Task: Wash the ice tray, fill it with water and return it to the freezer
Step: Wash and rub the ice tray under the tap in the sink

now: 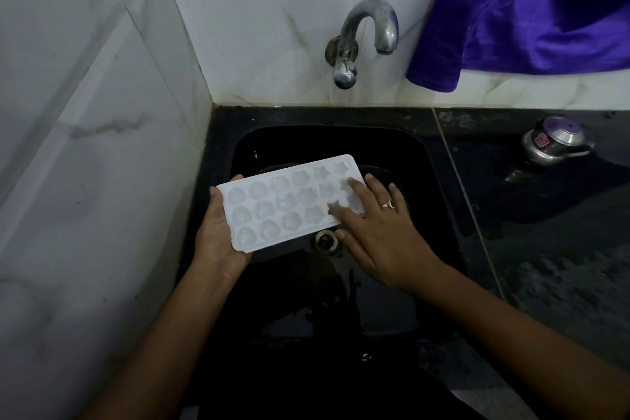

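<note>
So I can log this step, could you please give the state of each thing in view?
ice tray: cavities up, held over the sink.
left hand: grips the ice tray's left end.
right hand: fingers straight, resting on the ice tray's right end.
tap: no water running.
drain: no plug in it.
pressure cooker: lid on.

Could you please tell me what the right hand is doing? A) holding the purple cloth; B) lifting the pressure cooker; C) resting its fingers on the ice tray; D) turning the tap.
C: the right hand lays straight fingers on the ice tray's right end.
</note>
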Tool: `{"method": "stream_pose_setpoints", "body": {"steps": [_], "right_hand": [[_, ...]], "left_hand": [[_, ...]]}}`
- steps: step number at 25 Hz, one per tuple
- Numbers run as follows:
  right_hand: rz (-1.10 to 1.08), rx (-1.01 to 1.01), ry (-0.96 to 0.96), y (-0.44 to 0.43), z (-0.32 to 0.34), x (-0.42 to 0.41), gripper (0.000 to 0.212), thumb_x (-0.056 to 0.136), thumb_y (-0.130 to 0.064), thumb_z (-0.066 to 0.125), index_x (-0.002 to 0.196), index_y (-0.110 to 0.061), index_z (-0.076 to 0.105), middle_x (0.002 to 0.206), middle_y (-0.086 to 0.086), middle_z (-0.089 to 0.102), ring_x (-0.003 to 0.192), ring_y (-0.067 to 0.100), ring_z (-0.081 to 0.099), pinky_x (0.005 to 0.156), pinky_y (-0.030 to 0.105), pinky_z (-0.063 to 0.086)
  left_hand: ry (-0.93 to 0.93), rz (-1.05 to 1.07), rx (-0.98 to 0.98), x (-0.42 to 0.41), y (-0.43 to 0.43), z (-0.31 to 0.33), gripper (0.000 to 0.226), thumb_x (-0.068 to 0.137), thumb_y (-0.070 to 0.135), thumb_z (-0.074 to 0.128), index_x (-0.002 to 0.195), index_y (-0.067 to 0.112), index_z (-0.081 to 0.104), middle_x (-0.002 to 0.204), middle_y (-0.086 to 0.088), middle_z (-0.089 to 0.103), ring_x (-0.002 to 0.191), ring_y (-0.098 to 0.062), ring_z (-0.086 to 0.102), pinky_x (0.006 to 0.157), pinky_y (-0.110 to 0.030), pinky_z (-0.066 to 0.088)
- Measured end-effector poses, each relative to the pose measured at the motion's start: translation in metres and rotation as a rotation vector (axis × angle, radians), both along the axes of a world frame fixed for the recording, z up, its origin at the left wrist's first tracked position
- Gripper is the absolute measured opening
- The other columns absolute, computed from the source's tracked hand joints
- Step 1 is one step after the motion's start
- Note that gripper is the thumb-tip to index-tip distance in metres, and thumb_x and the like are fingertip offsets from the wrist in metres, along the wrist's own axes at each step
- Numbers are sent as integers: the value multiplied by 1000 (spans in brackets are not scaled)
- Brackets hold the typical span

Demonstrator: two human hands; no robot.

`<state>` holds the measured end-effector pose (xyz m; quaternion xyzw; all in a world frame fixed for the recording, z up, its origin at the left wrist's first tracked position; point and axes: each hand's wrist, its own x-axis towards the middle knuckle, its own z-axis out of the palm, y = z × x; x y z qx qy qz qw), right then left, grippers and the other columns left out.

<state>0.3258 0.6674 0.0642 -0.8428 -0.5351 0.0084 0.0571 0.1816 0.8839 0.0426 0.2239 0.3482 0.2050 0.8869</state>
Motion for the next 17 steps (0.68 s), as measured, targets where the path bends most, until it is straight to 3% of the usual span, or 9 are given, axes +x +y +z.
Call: {"method": "stream_pose_setpoints", "body": {"steps": [4, 6, 8, 12, 15, 17], "right_hand": [[-77, 22, 56, 11, 5, -4, 45, 108, -54, 27, 120, -22, 57, 166, 17, 26, 157, 39, 14, 121, 66, 19], [-9, -7, 30, 5, -1, -5, 50, 108, -55, 26, 133, -23, 54, 167, 16, 24, 157, 39, 14, 121, 67, 19], [4, -5, 9, 0, -1, 2, 48, 108, -54, 26, 140, -31, 52, 167, 14, 25, 157, 39, 15, 122, 67, 18], [-52, 5, 73, 10, 3, -2, 50, 107, -54, 25, 118, -21, 61, 164, 17, 30, 156, 39, 17, 121, 67, 20], [-40, 28, 64, 0, 4, 1, 49, 108, -53, 26, 138, -30, 55, 164, 14, 30, 155, 39, 19, 121, 66, 21], [-95, 86, 96, 0, 7, 0, 48, 108, -53, 28, 141, -28, 53, 164, 14, 31, 155, 38, 21, 121, 65, 22]], "left_hand": [[2, -8, -24, 2, -7, -5, 58, 107, 59, 40, 146, 21, 59, 139, -15, 68, 118, -37, 72, 80, -51, 64], [-7, 8, -20, 1, -2, -5, 58, 107, 59, 41, 149, 21, 57, 139, -13, 69, 116, -34, 73, 80, -50, 64], [-14, 9, -14, -2, 1, -5, 59, 107, 59, 40, 151, 22, 56, 139, -12, 69, 119, -33, 72, 85, -52, 63], [16, -11, -18, 1, -7, -16, 59, 106, 61, 40, 147, 23, 58, 141, -15, 67, 126, -39, 66, 102, -58, 54], [40, 29, -8, -5, 4, -19, 62, 106, 62, 44, 152, 22, 54, 147, -13, 62, 131, -38, 63, 103, -57, 55], [49, 49, -11, -6, 10, -24, 63, 106, 62, 44, 153, 22, 53, 149, -13, 61, 133, -38, 61, 101, -58, 56]]}}
